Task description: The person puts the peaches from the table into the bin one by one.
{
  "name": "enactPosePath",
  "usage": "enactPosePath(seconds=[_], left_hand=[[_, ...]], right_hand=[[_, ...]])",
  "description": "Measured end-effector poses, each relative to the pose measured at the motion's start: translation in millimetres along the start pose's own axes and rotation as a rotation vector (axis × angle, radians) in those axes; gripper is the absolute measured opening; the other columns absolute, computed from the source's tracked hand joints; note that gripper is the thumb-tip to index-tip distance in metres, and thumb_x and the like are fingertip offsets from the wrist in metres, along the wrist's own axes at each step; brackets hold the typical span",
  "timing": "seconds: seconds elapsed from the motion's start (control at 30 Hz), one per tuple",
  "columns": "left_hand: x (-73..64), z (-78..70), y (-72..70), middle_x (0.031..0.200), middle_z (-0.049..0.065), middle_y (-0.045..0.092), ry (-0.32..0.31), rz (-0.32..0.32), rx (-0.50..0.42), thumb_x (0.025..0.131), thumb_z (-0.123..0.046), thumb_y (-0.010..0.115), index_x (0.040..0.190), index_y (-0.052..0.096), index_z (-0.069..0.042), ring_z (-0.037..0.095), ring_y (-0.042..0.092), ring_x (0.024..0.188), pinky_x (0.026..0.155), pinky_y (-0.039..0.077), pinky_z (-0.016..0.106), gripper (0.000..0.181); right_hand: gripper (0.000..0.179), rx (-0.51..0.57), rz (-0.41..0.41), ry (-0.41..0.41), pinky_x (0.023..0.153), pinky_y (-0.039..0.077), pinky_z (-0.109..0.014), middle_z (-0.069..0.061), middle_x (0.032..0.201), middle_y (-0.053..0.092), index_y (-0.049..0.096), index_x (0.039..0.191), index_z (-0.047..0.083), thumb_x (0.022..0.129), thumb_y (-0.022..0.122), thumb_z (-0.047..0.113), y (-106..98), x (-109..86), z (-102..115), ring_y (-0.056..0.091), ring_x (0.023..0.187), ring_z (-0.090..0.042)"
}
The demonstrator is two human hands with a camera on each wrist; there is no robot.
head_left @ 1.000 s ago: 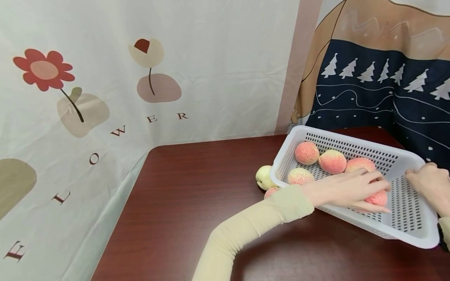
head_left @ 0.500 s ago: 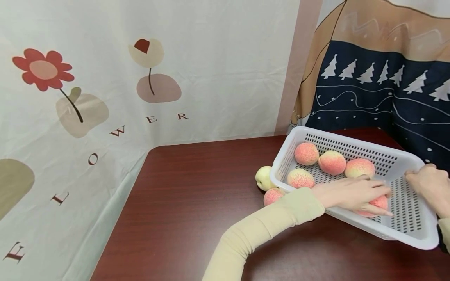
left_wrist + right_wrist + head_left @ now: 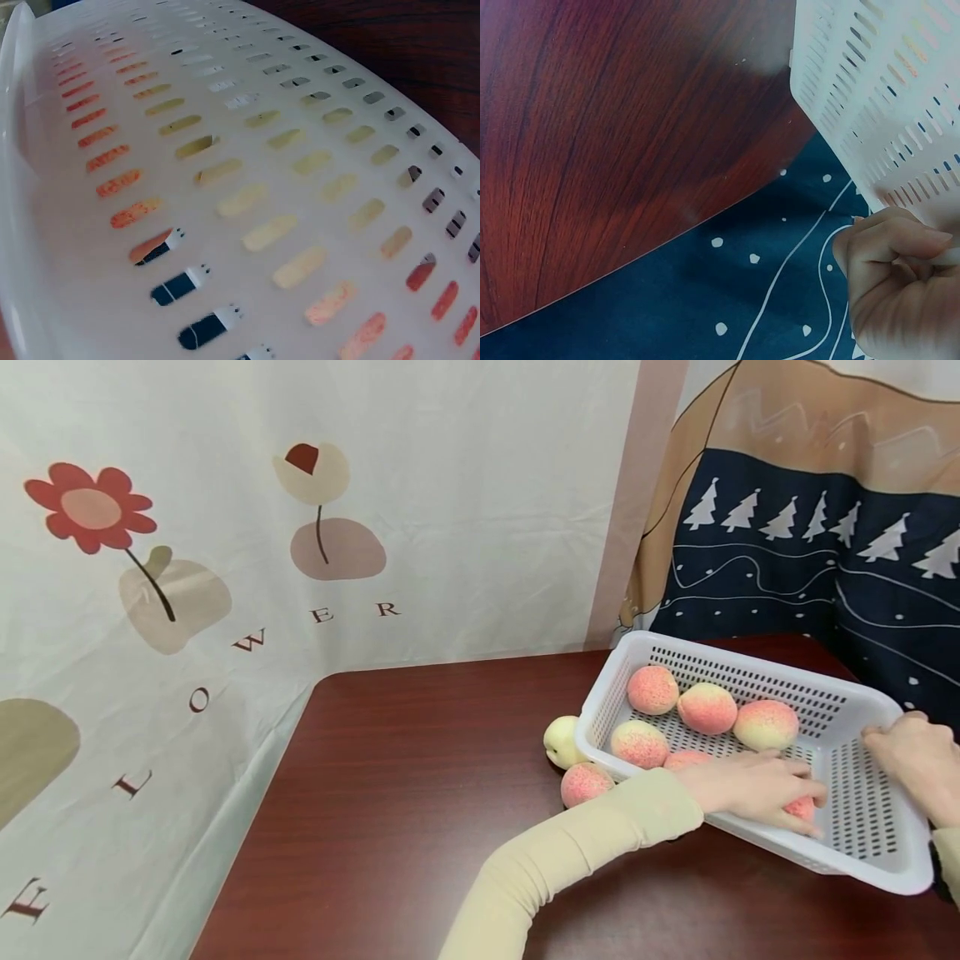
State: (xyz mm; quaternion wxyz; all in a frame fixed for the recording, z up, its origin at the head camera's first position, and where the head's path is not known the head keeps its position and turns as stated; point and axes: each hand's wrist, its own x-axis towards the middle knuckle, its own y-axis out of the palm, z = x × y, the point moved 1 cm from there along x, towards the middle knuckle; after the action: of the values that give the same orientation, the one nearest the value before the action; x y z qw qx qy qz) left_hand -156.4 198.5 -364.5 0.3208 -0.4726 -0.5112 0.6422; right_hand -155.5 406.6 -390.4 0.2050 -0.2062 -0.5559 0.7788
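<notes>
A white slotted plastic basket (image 3: 862,693) in the head view holds several pink-and-yellow peaches, among them a peach (image 3: 707,708) near the back wall. My left hand (image 3: 757,785) reaches over the front rim, its fingers curled over a peach (image 3: 801,808) that they mostly hide. With my right hand (image 3: 915,760) I grip the basket's right-end rim; the right wrist view shows that hand (image 3: 900,277) with curled fingers at the basket's end (image 3: 885,112). In the left wrist view the basket wall (image 3: 187,247) fills most of the picture, peach colours showing through its slots.
Two more peaches lie on the dark red table (image 3: 420,793) outside the basket's left end: a pale yellow peach (image 3: 564,742) and a pink peach (image 3: 587,785). A flower-printed cloth (image 3: 487,510) hangs behind, with a dark blue tree-patterned cloth (image 3: 780,568) at the right.
My left hand has moved toward the front side of the basket, with the peach under it shifting slightly the same way. More peaches show behind it. My right hand stays at the rim.
</notes>
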Motion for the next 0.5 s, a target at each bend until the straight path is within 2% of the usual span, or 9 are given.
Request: enactPosePath(seconds=[0.17, 0.23, 0.37, 0.5], left_hand=[[-0.8, 0.7, 3.0, 0.132, -0.022, 0.040, -0.034, -0.005, -0.048, 0.090, -0.064, 0.044, 0.133, 0.043, -0.043, -0.009, 0.036, 0.123, 0.106, 0.022, 0.010, 0.048], [0.4, 1.1, 3.5, 0.139, -0.019, 0.039, -0.057, 0.018, -0.067, 0.091, -0.063, 0.042, 0.136, 0.040, -0.043, -0.005, 0.035, 0.130, 0.109, 0.020, 0.010, 0.049], [4.3, 1.7, 5.4, 0.147, -0.025, 0.034, -0.103, 0.076, -0.067, 0.094, -0.062, 0.036, 0.142, 0.034, -0.044, -0.009, 0.020, 0.140, 0.114, 0.011, 0.011, 0.050], [7.7, 1.8, 7.0, 0.145, -0.030, 0.033, -0.155, 0.109, -0.059, 0.096, -0.060, 0.034, 0.143, 0.031, -0.046, -0.012, 0.017, 0.140, 0.114, 0.012, 0.011, 0.049]], right_hand=[[0.058, -0.001, -0.004, 0.001, 0.041, 0.047, -0.036, -0.036, 0.072, 0.042, 0.030, 0.111, -0.032, 0.090, 0.034, 0.022, -0.2, -1.2, 0.6, 0.056, 0.051, -0.035], [0.059, 0.000, -0.006, 0.006, 0.041, 0.047, -0.036, -0.036, 0.071, 0.042, 0.029, 0.112, -0.033, 0.090, 0.033, 0.021, -0.3, -1.9, 1.0, 0.056, 0.050, -0.034], [0.058, 0.008, -0.005, 0.003, 0.041, 0.047, -0.036, -0.036, 0.072, 0.042, 0.028, 0.113, -0.033, 0.090, 0.032, 0.021, -1.1, -2.7, 1.5, 0.056, 0.050, -0.035], [0.058, 0.012, -0.002, -0.004, 0.042, 0.047, -0.037, -0.036, 0.072, 0.042, 0.029, 0.111, -0.032, 0.089, 0.033, 0.021, -2.9, -3.2, 1.2, 0.056, 0.052, -0.036]])
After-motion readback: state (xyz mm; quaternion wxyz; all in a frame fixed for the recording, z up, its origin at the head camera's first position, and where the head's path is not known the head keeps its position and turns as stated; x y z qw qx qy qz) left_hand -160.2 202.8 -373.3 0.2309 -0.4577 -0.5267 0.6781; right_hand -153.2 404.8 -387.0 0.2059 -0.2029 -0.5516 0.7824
